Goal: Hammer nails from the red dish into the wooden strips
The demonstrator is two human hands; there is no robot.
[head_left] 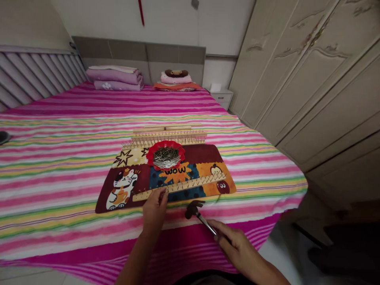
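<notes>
A wooden strip studded with nails point(184, 185) lies across a colourful cartoon mat point(127, 186) on the bed. My left hand point(154, 209) rests at the strip's left part, fingers pinched together at the wood, seemingly on a nail too small to make out. My right hand point(237, 247) grips the handle of a small hammer point(197, 211), whose dark head hovers just in front of the mat's near edge. A red dish point(152, 152) full of loose metal nails sits on the mat behind the strip.
More nailed wooden strips point(169, 136) lie stacked behind the dish. The bed has a pink striped cover point(59, 166); folded bedding point(115, 77) and pillows point(176, 79) sit at the headboard. Wardrobe doors point(311, 71) stand at the right, a nightstand point(221, 96) beyond.
</notes>
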